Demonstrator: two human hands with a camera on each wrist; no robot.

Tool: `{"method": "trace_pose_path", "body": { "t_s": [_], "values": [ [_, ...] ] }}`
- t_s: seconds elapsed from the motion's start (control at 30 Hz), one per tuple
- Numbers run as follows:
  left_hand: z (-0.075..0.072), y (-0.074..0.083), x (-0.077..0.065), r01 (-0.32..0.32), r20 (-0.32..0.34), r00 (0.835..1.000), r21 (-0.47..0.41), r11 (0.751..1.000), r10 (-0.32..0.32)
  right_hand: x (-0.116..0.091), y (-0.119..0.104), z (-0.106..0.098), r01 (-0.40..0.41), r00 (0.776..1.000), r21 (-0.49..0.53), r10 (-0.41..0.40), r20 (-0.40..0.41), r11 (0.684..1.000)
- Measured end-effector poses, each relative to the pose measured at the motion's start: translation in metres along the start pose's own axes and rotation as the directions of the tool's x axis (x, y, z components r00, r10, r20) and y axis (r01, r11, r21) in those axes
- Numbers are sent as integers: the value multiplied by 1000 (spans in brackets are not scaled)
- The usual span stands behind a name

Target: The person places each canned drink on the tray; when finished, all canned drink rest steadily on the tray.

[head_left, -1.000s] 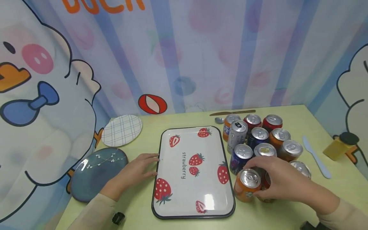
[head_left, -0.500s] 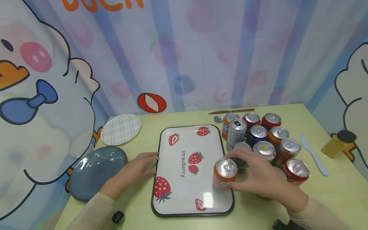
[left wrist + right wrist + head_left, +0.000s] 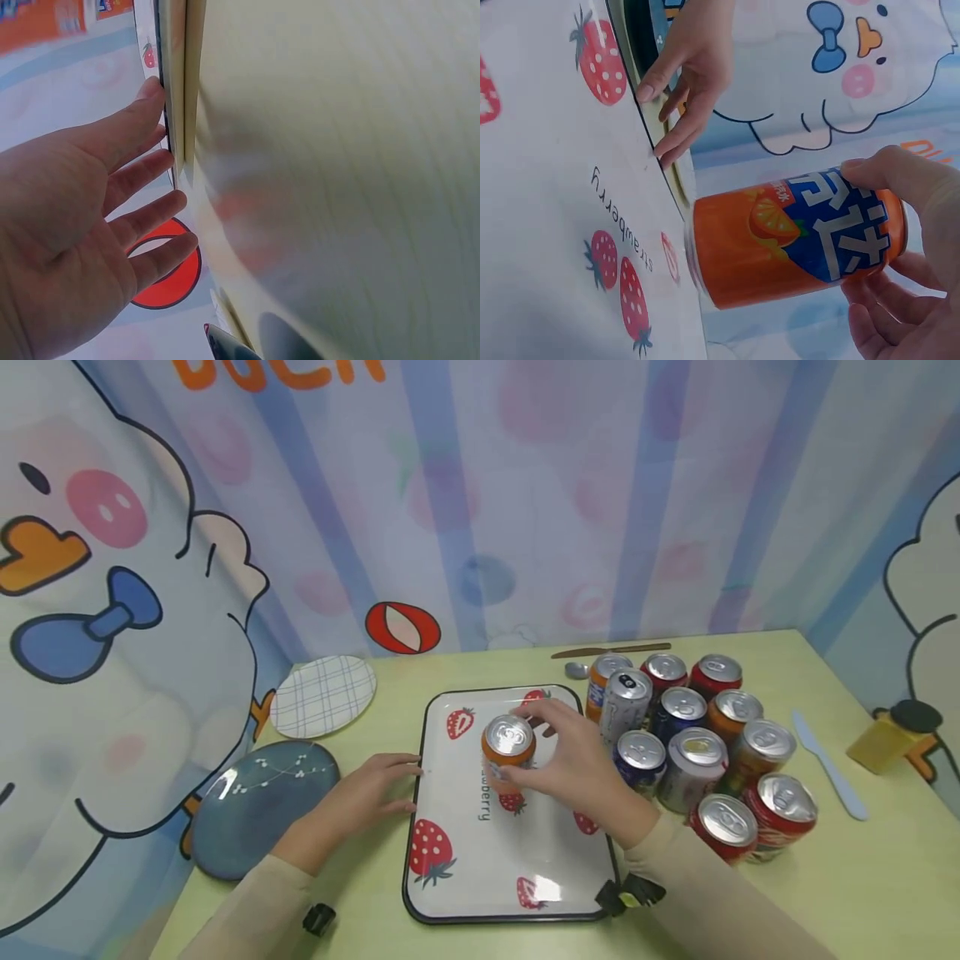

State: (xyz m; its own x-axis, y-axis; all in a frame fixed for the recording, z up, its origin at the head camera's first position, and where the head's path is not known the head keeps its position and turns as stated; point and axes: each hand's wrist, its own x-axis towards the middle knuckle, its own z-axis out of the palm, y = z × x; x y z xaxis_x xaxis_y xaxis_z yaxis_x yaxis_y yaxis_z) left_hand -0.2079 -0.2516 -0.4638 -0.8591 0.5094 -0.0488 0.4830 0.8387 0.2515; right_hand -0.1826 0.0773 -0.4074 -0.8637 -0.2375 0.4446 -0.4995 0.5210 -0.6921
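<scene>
Thumb and fingers of my right hand point(image 3: 581, 764) grip an orange soda can point(image 3: 507, 750) around its upper part. The can point(image 3: 761, 247), orange with a blue label and an orange-slice picture, is upright with its base close over the white strawberry tray point(image 3: 461, 893). That dark-rimmed tray lies flat at the middle of the table. My left hand point(image 3: 356, 806) is at the tray's left edge; its fingers point(image 3: 154, 217) are extended and spread, fingertips right at the rim, holding nothing.
Several drink cans point(image 3: 693, 760) stand grouped right of the tray. Beyond them lie a pale blue knife point(image 3: 828, 764) and a yellow bottle point(image 3: 892, 739). A brown knife point(image 3: 611, 650) and a spoon point(image 3: 576, 670) lie behind. At left are a checked plate point(image 3: 322, 697) and a blue-grey plate point(image 3: 262, 810).
My right hand has taken the orange soda can from the front of the can group and carried it left over the tray. The left hand stays at the tray's left edge.
</scene>
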Motion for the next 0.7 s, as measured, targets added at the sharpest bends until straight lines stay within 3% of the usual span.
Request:
{"method": "trace_pose_path", "body": {
  "t_s": [0.4,0.7],
  "values": [
    [-1,3,4,56,31,998,18,998,-56,79,11,59,-145,989,36,145,10,989],
    [-3,6,2,85,37,996,11,996,-86,106,25,87,-202,979,60,200,35,978]
  ]
}}
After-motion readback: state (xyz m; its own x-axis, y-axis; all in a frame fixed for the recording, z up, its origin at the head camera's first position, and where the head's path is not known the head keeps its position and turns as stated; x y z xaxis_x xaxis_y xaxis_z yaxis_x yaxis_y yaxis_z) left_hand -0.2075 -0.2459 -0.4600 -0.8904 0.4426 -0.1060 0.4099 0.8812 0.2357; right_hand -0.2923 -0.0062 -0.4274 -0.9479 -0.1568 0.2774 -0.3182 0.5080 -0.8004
